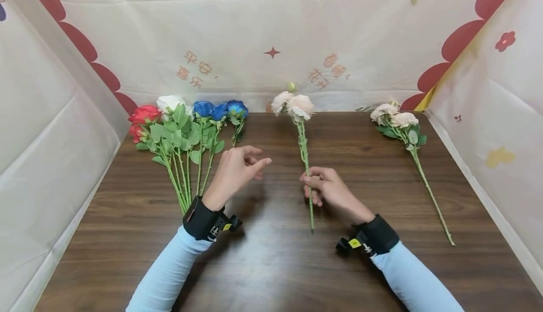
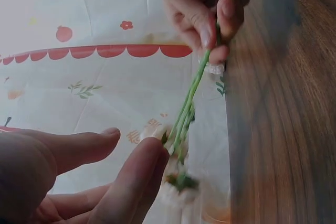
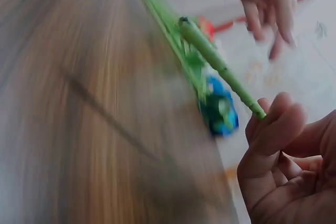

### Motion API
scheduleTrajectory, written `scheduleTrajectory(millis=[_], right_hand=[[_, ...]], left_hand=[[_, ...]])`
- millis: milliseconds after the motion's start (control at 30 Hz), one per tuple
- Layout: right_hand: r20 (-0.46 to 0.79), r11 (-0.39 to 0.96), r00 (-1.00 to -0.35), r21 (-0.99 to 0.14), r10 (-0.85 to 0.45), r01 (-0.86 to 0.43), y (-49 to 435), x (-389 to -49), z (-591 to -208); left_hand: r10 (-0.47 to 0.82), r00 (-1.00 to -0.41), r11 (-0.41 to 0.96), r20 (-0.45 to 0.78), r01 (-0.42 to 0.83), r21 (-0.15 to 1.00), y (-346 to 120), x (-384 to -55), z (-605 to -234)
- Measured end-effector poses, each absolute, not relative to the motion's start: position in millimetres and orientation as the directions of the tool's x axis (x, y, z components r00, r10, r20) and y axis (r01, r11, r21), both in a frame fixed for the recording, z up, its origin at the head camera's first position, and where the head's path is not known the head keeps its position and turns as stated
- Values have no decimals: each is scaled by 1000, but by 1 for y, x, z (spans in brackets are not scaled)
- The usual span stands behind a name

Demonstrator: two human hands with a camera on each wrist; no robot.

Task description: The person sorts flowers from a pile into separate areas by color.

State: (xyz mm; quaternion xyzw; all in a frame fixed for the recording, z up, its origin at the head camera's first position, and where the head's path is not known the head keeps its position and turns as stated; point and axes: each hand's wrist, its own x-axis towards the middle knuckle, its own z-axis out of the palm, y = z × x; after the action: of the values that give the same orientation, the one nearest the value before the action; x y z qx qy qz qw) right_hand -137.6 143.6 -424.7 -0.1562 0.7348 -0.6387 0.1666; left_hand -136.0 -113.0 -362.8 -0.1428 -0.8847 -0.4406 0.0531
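Observation:
My right hand (image 1: pixel 328 187) pinches the green stem of a pale pink artificial flower (image 1: pixel 300 107), its blooms pointing away from me and a small bud on top. In the right wrist view the cut end of the stem (image 3: pixel 210 53) sticks out past the fingers. My left hand (image 1: pixel 239 168) hovers in front of the blue roses (image 1: pixel 218 109), holding nothing, with thumb and fingers apart. From the left wrist, the pink flower's stems (image 2: pixel 191 98) run just beyond my left fingertips, and the right hand (image 2: pixel 202 14) grips higher in that picture.
Red roses (image 1: pixel 144 115), a white rose (image 1: pixel 170 102) and the blue ones lie together at the left of the wooden table (image 1: pixel 271 265). Another pale pink flower (image 1: pixel 405 119) lies alone at the right. Printed cloth walls (image 1: pixel 254 29) enclose the back and sides.

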Motion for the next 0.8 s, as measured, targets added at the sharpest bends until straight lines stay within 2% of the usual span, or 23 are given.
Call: scheduleTrajectory(millis=[200,400,800], right_hand=[[-58,224,-914,-974,-401,-36,198,-141,-432],[-123,340,-936,-940,-329,3,242,-138,-433],[-168,550,-971,-834,-170,48,305,-118,-431]], left_hand=[[215,-957,572,197,287,769,-113,-134,-367],[225,-956,566,189,286,773,-112,-134,-369],[227,-961,583,156,263,768,-110,-136,-372]])
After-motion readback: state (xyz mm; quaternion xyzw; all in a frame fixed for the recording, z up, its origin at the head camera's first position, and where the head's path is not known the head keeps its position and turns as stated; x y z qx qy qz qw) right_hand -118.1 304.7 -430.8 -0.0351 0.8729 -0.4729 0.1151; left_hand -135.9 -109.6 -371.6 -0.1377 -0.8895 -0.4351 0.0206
